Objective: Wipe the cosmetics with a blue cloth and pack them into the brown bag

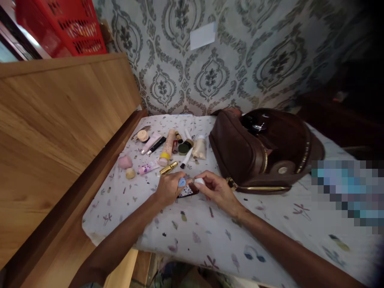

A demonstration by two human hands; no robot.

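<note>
Above the table's middle my left hand [170, 187] is closed around a small light-blue item [181, 182], whose kind the fingers hide. Just to its right, my right hand [216, 189] pinches a small white cap-like piece [199, 181] between thumb and fingers. The two held pieces are close together; whether they touch, I cannot tell. Below them lies a flat dark rectangular thing [186, 191] with a patterned surface, partly covered by my hands. A gold tube [168, 168] rests just beyond my left hand.
Several cosmetics lie beyond my hands, among them a yellow-banded peach tube [167, 147], a cream tube [199, 148] and a pink sponge [125, 161]. An unzipped brown leather bag [237, 156] stands at right. A wooden panel [69, 100] borders the left; patterned cloth [192, 236] covers the table.
</note>
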